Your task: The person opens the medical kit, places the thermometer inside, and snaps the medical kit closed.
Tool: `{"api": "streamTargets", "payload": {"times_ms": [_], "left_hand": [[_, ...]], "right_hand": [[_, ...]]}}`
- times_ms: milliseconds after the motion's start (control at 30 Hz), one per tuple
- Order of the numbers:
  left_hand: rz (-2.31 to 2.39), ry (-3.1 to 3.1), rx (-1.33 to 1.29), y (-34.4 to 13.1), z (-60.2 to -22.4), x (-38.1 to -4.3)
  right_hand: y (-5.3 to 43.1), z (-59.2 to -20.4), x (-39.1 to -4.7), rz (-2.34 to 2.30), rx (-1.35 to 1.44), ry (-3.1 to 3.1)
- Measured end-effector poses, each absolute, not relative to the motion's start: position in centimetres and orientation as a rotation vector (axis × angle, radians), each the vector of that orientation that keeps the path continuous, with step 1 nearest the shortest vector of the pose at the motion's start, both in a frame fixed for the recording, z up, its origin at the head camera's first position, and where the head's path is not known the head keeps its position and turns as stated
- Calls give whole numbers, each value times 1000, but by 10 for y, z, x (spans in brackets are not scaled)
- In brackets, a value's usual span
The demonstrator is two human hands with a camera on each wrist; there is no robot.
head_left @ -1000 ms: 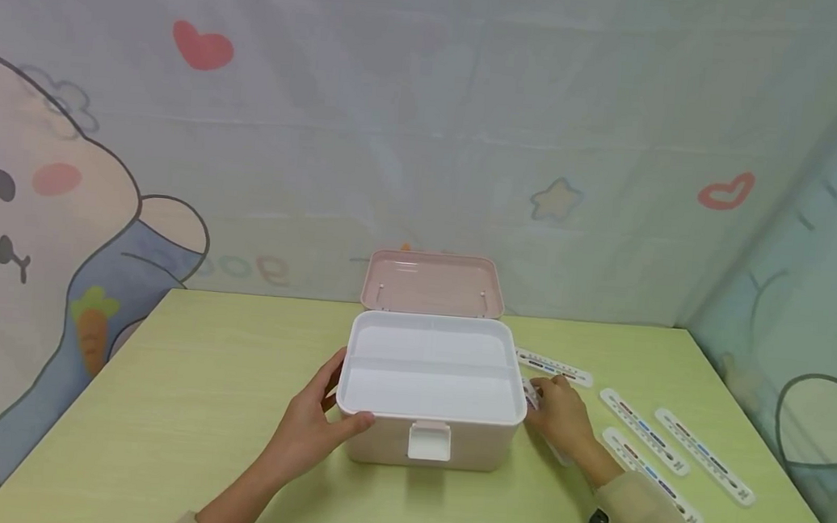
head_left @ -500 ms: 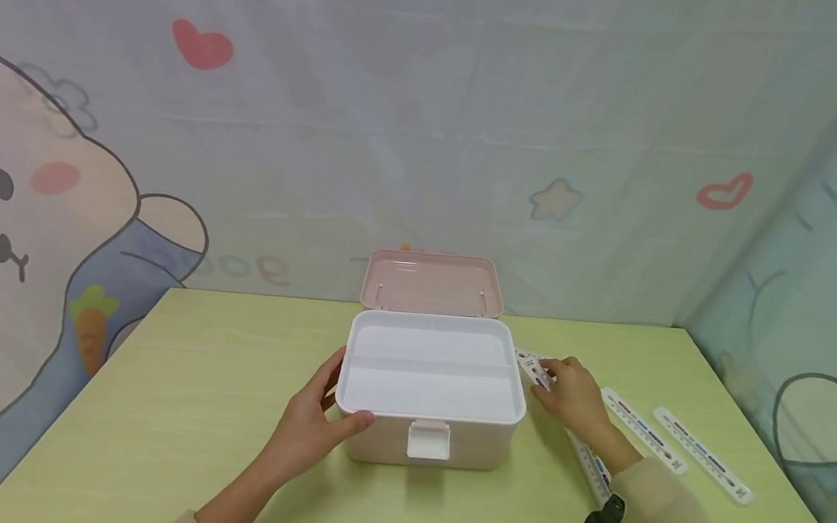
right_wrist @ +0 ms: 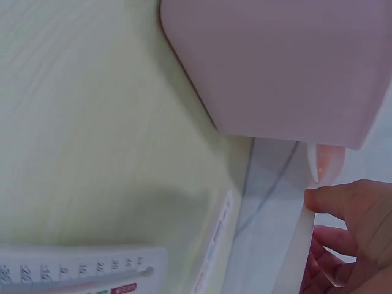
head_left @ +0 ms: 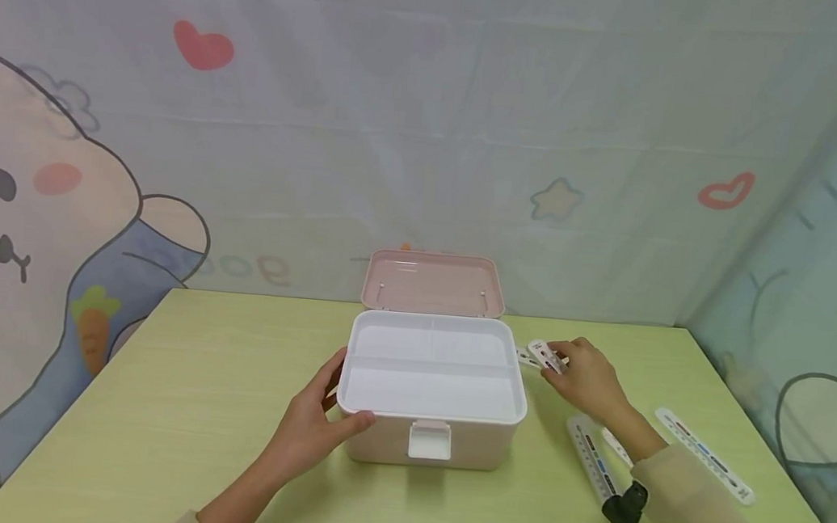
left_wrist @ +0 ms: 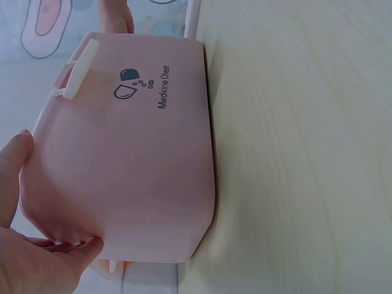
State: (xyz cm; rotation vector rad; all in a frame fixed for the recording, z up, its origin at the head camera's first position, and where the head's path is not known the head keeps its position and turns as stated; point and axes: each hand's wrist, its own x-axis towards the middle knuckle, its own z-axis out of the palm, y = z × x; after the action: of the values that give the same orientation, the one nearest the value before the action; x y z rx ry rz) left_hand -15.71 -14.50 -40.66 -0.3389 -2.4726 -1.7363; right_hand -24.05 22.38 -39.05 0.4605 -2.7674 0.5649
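A pink medicine chest [head_left: 384, 441] stands mid-table, its lid [head_left: 435, 283] swung back and a white divided tray [head_left: 431, 392] at the top with nothing in it. My left hand [head_left: 308, 430] grips its near left corner, thumb on the front rim, fingers along the side. My right hand [head_left: 587, 379] pinches a flat white thermometer [head_left: 545, 355] near its far end, just right of the chest. The thermometer slants under the wrist, where its near part emerges. Thumb and fingers on that strip [right_wrist: 294, 257] show in the right wrist view.
One thermometer [head_left: 704, 456] lies at the right of the table [head_left: 236, 362]. Another [head_left: 617, 445] is mostly covered by the right forearm. Behind the held one, a further thermometer [head_left: 526, 358] lies beside the chest. A printed cloth [head_left: 326, 125] hangs behind.
My right hand has lifted the thermometer from beside the chest and moved up and right with it. The left hand and the chest stay put.
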Motion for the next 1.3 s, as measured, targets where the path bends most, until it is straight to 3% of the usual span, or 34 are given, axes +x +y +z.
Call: {"api": "streamTargets", "payload": {"times_ms": [733,1300], "left_hand": [[-1752,-2480,-306,-144,-404,-154],[-1737,-2472,-333,-145,-405,-156]], "right_hand": [[214,-348,-235,491,601,-2761],[180,-316,-214,440,758,-2729]]}}
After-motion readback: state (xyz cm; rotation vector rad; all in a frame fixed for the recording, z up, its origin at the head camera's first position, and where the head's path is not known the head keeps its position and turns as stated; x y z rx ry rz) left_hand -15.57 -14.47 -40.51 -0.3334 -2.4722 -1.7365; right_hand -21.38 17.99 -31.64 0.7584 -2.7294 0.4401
